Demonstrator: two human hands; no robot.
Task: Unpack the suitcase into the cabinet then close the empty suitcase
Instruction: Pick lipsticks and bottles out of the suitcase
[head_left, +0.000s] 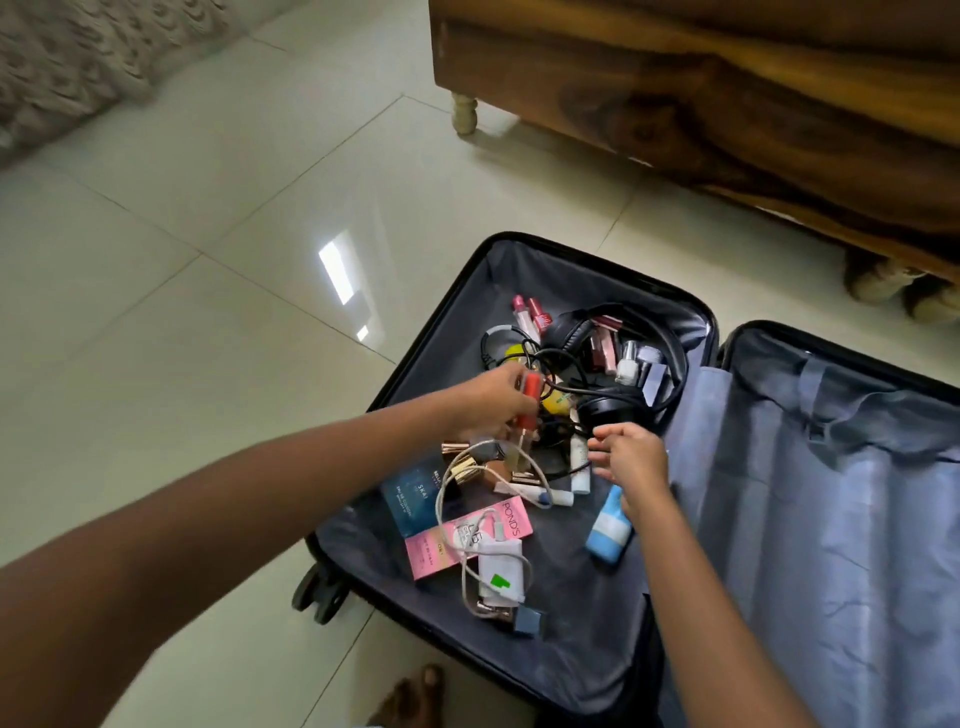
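- Suitcase (582, 639) lies open on the floor (208, 260), with the loose items all in its left half. The cabinet (727, 104) stands just behind it.
- Your left hand (493, 402) pinches a red tube (531, 395). Your right hand (634, 460) holds nothing, fingers loosely spread, right beside the black cables (566, 364).
- Snag risk: the red tube sits right against the cable tangle. If you lift fast, a loop may come up with it and drag small stuff out.
- The nail polish bottles (628, 364) look like glass and sit inside the cable loops. Tug a cable and they may tip, roll or knock together. Tile floor, so a drop could break one.
- The white charger (498, 566) has its cord running over the pink box (467, 535) and the gold lipsticks (462, 467). Pull either and the cord likely flips the rest.
- The blue bottle (610, 525) is partly under your right wrist and easy to nudge when you reach in.
- A one-tube pinch is thin. Add more to that hand and something probably slips on the way to the cabinet.
- Don't close the suitcase early: many items are left, and small tubes could hide under the cables.
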